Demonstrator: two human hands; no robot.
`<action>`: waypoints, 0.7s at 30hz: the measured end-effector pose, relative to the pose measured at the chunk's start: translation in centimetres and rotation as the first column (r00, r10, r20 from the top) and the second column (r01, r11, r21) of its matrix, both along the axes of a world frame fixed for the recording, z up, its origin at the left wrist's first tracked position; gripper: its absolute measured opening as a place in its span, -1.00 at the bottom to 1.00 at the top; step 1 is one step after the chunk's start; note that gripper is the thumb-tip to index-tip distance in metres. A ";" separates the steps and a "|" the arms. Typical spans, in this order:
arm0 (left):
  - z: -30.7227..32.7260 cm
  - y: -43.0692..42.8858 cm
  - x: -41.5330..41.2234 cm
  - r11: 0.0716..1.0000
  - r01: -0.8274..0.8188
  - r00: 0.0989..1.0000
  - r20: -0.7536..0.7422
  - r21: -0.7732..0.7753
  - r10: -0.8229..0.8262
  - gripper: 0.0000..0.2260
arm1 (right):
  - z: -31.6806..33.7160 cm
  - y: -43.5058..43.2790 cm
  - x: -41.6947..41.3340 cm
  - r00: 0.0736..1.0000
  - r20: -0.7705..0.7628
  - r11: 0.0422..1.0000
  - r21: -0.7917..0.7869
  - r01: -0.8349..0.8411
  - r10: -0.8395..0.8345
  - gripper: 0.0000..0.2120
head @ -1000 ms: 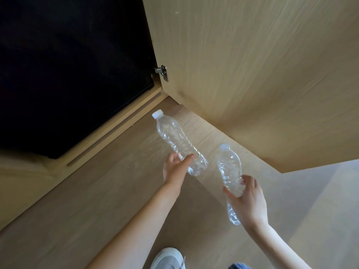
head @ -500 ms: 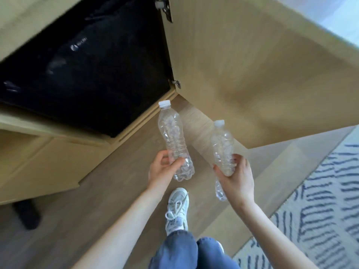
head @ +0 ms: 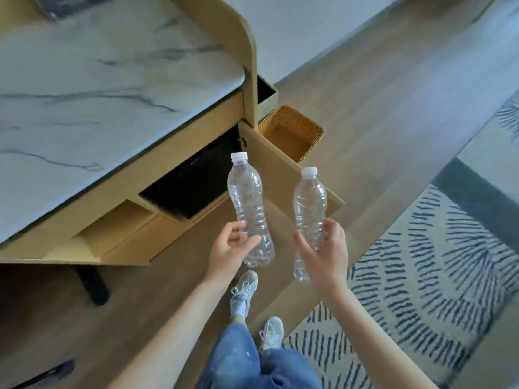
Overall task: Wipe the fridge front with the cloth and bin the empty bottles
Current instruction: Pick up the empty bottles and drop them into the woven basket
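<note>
My left hand [head: 229, 249] grips the lower part of a clear empty bottle [head: 248, 204] with a white cap, held upright above the floor. My right hand [head: 324, 255] holds a second clear empty bottle [head: 309, 209], also capped and upright, just to the right of the first. Behind them the black fridge front [head: 193, 183] shows inside the wooden cabinet, whose door [head: 289, 178] stands open. A woven wicker bin [head: 292, 134] stands on the floor beyond the door, at the cabinet's right end. No cloth is in view.
A marble-patterned countertop [head: 98, 80] fills the upper left. A patterned rug [head: 421, 276] covers the floor to the right. My legs and white shoes [head: 244, 293] are below the bottles on the wooden floor. A dark cabinet leg [head: 94, 284] stands at left.
The view has risen and pulled back from the cabinet, bringing the countertop, wicker bin and rug into sight. Both hands still hold their bottles, now more upright.
</note>
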State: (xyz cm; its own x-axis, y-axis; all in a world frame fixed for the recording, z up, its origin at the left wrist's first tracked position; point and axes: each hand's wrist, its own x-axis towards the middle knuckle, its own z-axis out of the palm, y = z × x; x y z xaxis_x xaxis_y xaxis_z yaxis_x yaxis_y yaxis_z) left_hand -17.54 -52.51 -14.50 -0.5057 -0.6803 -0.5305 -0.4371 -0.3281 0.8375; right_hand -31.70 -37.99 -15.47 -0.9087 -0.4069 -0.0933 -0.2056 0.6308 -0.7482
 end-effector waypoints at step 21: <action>9.8 -0.3 -16.6 0.757 0.637 0.738 -0.169 -0.148 -0.654 -0.47 | 9.3 6.4 -6.7 0.839 -0.049 0.825 -0.222 0.520 -0.542 -0.35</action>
